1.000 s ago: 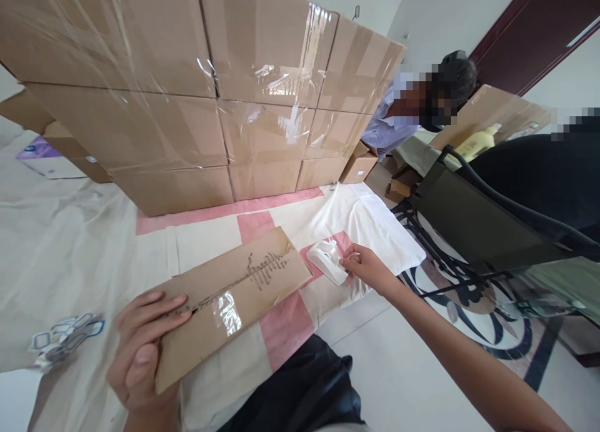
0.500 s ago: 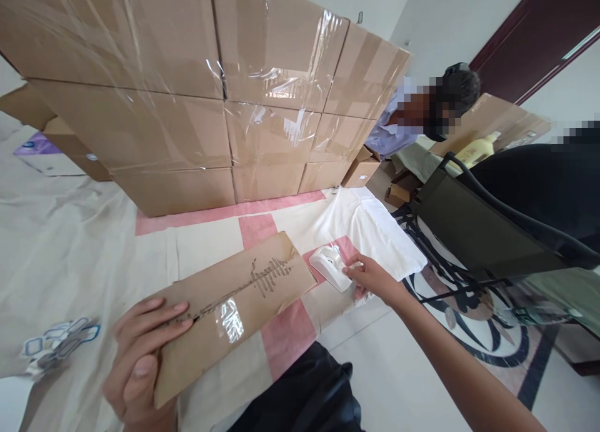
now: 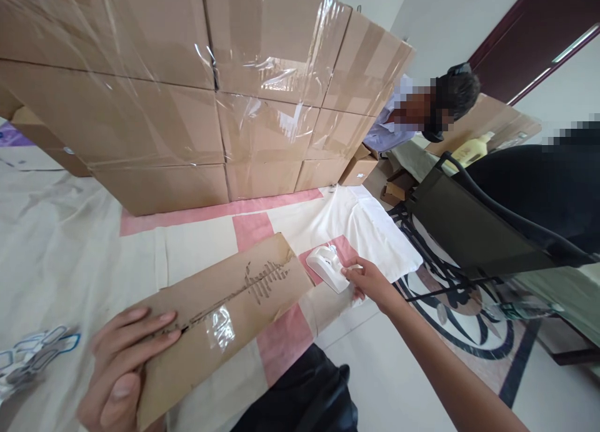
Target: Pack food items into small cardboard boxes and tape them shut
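Note:
A flat piece of brown cardboard [image 3: 225, 313], with dark pen strokes and a strip of clear tape, lies at a slant over the cloth. Around its near left end is my left hand [image 3: 126, 363], fingers on top. Beyond the cardboard's right end, my right hand [image 3: 363, 279] pinches the edge of a white plastic object [image 3: 325, 267] at the cloth's edge. What that object is, I cannot tell for sure.
Taped cartons [image 3: 169, 119] stand stacked behind the cloth [image 3: 197, 251]. White and blue-edged pieces [image 3: 37, 354] lie at the left. Another person [image 3: 394, 119] is behind the stack. A dark folding chair [image 3: 487, 226] and a yellow bottle [image 3: 472, 149] are at the right.
The view has shifted slightly, so the stack, cloth and left-side pieces appear further left. Both hands keep their holds.

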The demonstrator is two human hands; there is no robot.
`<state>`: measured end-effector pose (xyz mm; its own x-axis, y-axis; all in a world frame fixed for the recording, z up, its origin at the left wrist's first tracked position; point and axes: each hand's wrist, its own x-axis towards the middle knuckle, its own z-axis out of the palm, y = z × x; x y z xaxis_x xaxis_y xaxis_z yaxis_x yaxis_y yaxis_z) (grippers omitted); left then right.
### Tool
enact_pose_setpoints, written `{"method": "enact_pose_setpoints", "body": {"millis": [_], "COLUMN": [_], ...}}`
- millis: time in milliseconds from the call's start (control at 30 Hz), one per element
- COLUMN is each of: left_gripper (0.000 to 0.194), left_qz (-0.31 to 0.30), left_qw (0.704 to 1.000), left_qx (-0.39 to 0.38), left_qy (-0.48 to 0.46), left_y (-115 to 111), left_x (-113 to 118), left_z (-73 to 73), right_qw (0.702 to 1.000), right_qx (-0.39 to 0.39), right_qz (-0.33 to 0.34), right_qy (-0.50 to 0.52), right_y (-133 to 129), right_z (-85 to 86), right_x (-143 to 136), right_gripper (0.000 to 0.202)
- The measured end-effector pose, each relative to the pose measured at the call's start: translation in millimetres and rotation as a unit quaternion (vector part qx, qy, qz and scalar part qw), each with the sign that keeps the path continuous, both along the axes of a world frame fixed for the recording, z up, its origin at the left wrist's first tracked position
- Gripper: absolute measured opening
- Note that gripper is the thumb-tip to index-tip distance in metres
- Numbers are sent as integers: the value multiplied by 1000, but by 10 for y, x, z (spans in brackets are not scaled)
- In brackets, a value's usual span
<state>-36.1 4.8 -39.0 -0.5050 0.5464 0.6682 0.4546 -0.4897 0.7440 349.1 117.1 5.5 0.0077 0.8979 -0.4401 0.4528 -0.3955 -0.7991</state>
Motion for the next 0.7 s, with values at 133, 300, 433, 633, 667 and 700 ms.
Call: {"method": "enact_pose_setpoints", "body": {"millis": [133,300,433,633,667,700], "left_gripper": [31,36,37,41,40,39], "left_qz": [2,-3,2,2,2,2], "left_qw": [1000,999,998,996,996,996], "left_qx": [-11,-44,-59,-85,-87,-87], "left_qy": [-14,-2,3,8,9,9], "left_y": [-13,-30,-52,-72,-77,-83], "left_x": [-2,-73,-117,-157,-158,-158], "left_z": [7,-95,-153,-159,-154,-148], "right_qw": [1000,999,997,994,992,990], "right_qx": [6,-18,-25,-40,-48,-56], "right_qz": [-19,-7,12,48,57,64], "right_qy": [19,45,72,91,104,117], "right_y": [-16,-11,-3,15,23,34], "right_z": [-37,13,7,-22,-16,-8], "right_x": [11,46,81,166,187,209], "right_gripper": [46,57,56,54,55,55]}}
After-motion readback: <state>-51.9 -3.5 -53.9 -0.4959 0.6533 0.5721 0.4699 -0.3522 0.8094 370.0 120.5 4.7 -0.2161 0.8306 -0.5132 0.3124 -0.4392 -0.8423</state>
